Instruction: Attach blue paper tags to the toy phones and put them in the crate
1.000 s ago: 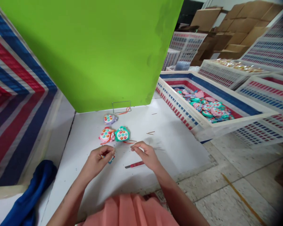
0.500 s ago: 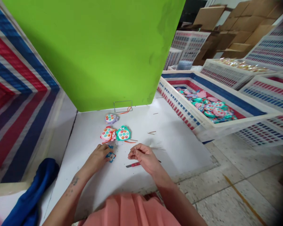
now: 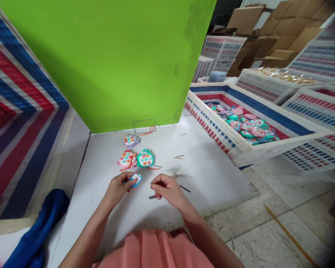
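Note:
My left hand (image 3: 120,188) pinches a small blue card (image 3: 136,180) with a white printed middle, raised over the white tabletop. To its right, my right hand (image 3: 167,190) has thumb and fingertips pressed together; whatever they hold is too small to make out. Partly hidden beneath that hand lies a cutter knife with a red handle and dark blade (image 3: 152,197). Beyond my hands sit a pink animal-shaped toy (image 3: 126,159) with coloured buttons, a green one (image 3: 145,159) touching it, and a purple one (image 3: 130,140) farther back.
A green board (image 3: 114,67) stands upright at the table's back edge, with a wire frame (image 3: 144,126) before it. Thin brown strips (image 3: 179,157) and a dark stick (image 3: 185,188) lie rightward. A crate (image 3: 240,152) of similar toys stands right; a blue cloth (image 3: 48,212) lies left.
My left hand has lifted the blue card off the table and tilted it toward my right hand. My right hand has shifted slightly downward, covering more of the knife.

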Motion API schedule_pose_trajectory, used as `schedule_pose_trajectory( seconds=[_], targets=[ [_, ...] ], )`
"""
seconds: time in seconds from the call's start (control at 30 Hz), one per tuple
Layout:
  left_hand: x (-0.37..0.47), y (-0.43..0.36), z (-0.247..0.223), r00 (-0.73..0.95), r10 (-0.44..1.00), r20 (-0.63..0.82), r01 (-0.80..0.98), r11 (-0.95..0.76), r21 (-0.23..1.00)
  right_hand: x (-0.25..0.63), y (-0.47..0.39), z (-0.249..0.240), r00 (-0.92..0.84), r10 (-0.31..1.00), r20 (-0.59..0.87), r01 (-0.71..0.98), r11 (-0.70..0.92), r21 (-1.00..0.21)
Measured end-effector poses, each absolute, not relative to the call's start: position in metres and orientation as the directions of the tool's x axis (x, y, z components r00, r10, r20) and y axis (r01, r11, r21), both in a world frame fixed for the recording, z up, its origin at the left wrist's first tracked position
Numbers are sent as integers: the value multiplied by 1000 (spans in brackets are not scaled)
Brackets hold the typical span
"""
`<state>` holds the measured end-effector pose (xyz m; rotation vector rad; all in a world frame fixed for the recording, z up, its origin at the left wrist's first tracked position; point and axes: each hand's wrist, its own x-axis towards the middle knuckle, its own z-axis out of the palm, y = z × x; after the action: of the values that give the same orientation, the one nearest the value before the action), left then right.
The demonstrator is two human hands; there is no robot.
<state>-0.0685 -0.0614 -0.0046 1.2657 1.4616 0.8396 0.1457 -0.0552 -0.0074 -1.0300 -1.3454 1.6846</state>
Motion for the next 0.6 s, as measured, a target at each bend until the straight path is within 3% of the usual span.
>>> schedule_pose_trajectory(
  seconds=[0.1,0.2,0.6],
  targets=[
    [-53,-65,-1,34,964,-265,5,265,964,141,-55,-3,-356,934,-24,59,-3,-998],
    [-43,-67,4,40,950,-309,-136,311,941,139,-54,-3,-299,947,118,183,179,-967],
    [-36,-72,13,42,946,-322,-213,323,922,138,-55,-7,-194,946,259,430,319,-844]
  ],
)
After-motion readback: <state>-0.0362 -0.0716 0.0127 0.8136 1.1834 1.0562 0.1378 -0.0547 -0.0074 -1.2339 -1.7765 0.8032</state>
